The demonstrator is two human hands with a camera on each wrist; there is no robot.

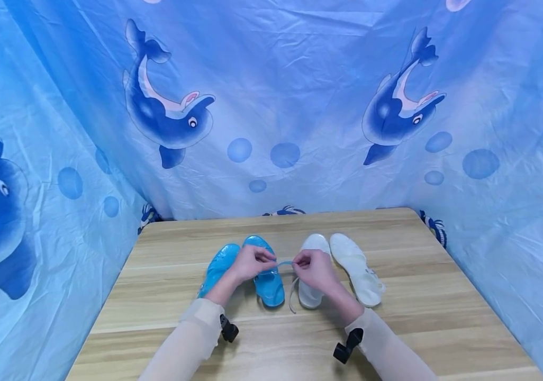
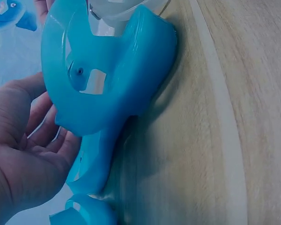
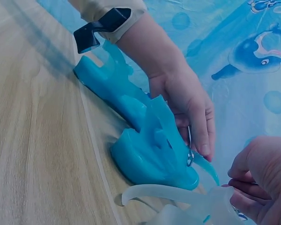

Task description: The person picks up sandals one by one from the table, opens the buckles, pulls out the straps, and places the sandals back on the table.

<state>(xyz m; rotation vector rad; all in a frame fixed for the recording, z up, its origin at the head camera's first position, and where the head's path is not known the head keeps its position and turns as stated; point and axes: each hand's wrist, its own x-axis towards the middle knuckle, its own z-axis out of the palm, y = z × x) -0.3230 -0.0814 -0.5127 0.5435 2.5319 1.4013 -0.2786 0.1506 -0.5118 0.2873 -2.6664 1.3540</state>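
Note:
A pair of blue jelly sandals lies at the left in the head view. The inner blue sandal [image 1: 270, 292] has its ankle strap [image 1: 285, 262] drawn out sideways between both hands. My left hand [image 1: 251, 263] pinches this strap close to a small metal buckle [image 3: 190, 158]. At the strap's other end, the fingertips of my right hand [image 1: 316, 270] grip it, above the inner white sandal [image 1: 309, 297]. The outer blue sandal [image 1: 221, 263] sits beside my left wrist, partly hidden by the forearm.
To the right lies the outer white sandal [image 1: 354, 264], sole on the wooden table [image 1: 271, 344]. A loose white strap [image 1: 292, 297] curves out from the inner white one. Behind the table hangs a blue dolphin-print cloth [image 1: 271, 95].

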